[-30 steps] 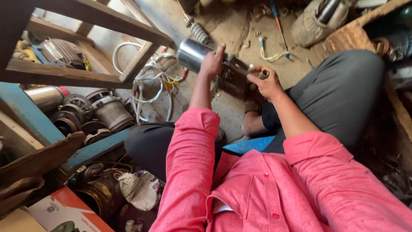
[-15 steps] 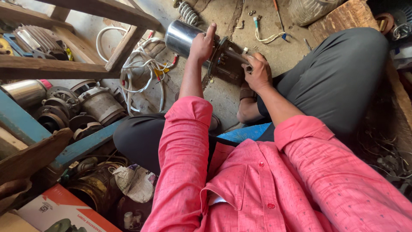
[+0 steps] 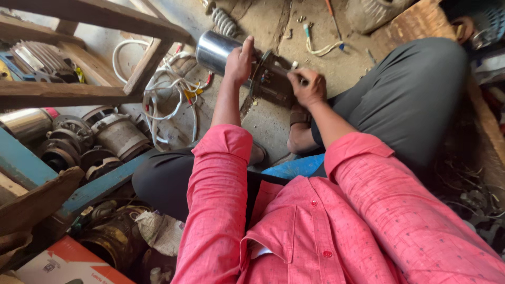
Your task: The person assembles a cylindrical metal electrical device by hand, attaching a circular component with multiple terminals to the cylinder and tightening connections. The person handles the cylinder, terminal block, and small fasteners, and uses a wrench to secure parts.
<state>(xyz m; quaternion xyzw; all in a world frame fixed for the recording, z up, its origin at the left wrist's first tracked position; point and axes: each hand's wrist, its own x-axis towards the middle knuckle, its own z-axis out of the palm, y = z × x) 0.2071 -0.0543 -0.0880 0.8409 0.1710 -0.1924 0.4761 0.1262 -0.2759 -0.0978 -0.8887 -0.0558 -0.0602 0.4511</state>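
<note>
I sit on the floor in a pink shirt and dark trousers. My left hand point(image 3: 239, 62) grips a shiny steel cylindrical motor body point(image 3: 213, 51) lying on the concrete floor. A dark end plate point(image 3: 271, 79) with small parts sits at the cylinder's right end. My right hand point(image 3: 306, 87) is closed around a thin tool pressed against that end plate; the tool is mostly hidden in my fist.
A wooden shelf frame point(image 3: 94, 89) stands at left with old motor parts point(image 3: 113, 134) and a steel cylinder point(image 3: 26, 122) under it. White cables point(image 3: 168, 87) lie on the floor. A spring point(image 3: 225, 22), loose wires point(image 3: 321, 47) and a woven basket point(image 3: 376, 13) lie beyond.
My view has dropped and shifted, so the motor sits lower in frame. Both hands stay on the motor; my right hand has moved closer onto the end plate.
</note>
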